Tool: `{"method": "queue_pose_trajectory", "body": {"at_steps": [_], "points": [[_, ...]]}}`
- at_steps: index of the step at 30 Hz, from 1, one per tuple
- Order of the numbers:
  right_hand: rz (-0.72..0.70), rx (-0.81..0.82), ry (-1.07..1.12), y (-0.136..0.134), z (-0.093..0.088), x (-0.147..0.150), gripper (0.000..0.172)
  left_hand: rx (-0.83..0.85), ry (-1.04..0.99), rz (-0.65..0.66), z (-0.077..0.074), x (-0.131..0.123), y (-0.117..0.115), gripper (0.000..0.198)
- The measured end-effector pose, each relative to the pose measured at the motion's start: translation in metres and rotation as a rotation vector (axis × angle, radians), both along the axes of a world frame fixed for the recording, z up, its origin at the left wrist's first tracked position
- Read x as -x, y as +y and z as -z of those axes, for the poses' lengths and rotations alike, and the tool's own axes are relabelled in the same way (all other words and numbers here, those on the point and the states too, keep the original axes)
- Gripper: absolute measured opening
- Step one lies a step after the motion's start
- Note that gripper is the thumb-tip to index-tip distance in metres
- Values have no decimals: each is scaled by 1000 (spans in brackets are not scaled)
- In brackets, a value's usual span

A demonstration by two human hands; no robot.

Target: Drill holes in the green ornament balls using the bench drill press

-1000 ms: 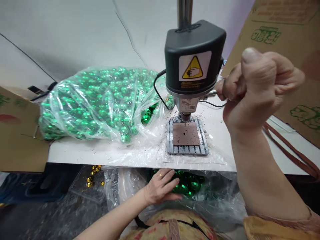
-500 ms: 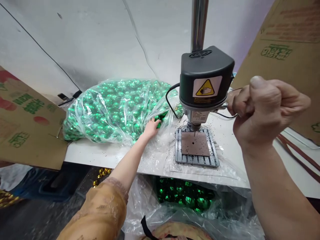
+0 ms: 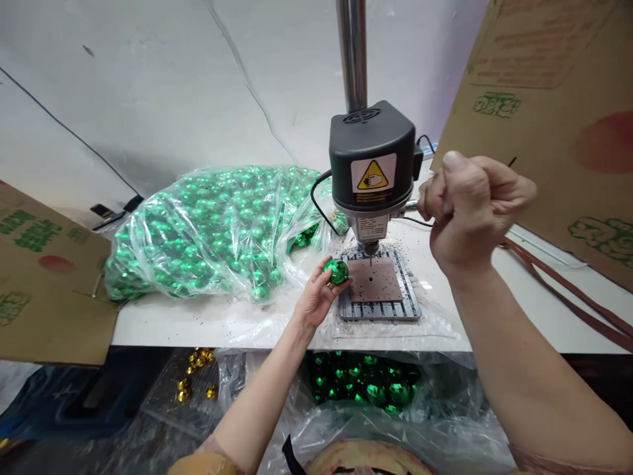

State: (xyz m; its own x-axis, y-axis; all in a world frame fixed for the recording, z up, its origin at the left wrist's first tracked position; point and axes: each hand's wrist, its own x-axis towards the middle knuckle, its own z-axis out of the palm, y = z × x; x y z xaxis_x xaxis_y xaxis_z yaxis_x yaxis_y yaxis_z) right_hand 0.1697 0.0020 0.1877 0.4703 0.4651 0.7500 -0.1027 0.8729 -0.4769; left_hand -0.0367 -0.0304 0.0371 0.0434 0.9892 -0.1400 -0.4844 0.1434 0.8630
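Observation:
Between the fingers of my left hand [image 3: 316, 300] is a shiny green faceted ball [image 3: 337, 271], held at the left edge of the drill press base [image 3: 411, 310]. My right hand [image 3: 475, 211] is closed in a fist around the feed lever [image 3: 410, 206] on the drill press's right side. The black motor head [image 3: 372, 158] carries a yellow warning sticker. Its thin drill bit [image 3: 370, 261] points down, above a brown board [image 3: 390, 280] with a dark hole. Behind my left hand lies a clear plastic bag [image 3: 212, 231] full of green balls, its opening facing right.
Cardboard boxes stand at the left [image 3: 54, 290] and right [image 3: 558, 112]. Dark shavings surround the base. Below the table edge, an open bag holds more green balls [image 3: 376, 389]. Gold balls [image 3: 198, 359] lie lower left. A brown strap [image 3: 558, 284] crosses the table's right side.
My left hand has come out of the bag opening with a green ball and moved right, to the drill base. My right hand still grips the lever. The view has shifted slightly.

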Motion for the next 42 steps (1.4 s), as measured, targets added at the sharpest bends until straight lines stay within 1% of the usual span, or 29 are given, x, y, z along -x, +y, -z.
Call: {"method": "queue_pose_trajectory", "body": {"at_steps": [3,5,10,14,18,22,27,29,34,37,42], "points": [[17,43,-28,-1,1,-1,50,3,15,16,8,-6,0,56],[14,64,-31,-1,1,-1,52,-2,75,-7,12,-9,2,59],[-35,62,-33,-1,0,-1,53,-156,372,-83,22,-19,11,66],[-37,61,-43,-1,0,-2,54,-218,572,-60,28,-25,23,65],[-39,79,-60,-1,-1,-2,58,-274,625,-34,31,-30,31,62],[-25,69,-70,-2,-3,-2,58,-340,696,-25,33,-31,34,61],[21,66,-104,-4,-1,-3,56,-420,753,-16,38,-33,33,60],[11,65,-104,-5,0,-3,56,-411,743,-19,39,-35,31,60],[9,93,-95,-6,-1,-2,56,-346,640,-12,39,-36,30,63],[1,104,-107,-7,-2,-3,55,-330,626,15,40,-33,32,64],[-15,111,-128,-7,-4,-5,53,-335,624,20,41,-30,36,66]]}}
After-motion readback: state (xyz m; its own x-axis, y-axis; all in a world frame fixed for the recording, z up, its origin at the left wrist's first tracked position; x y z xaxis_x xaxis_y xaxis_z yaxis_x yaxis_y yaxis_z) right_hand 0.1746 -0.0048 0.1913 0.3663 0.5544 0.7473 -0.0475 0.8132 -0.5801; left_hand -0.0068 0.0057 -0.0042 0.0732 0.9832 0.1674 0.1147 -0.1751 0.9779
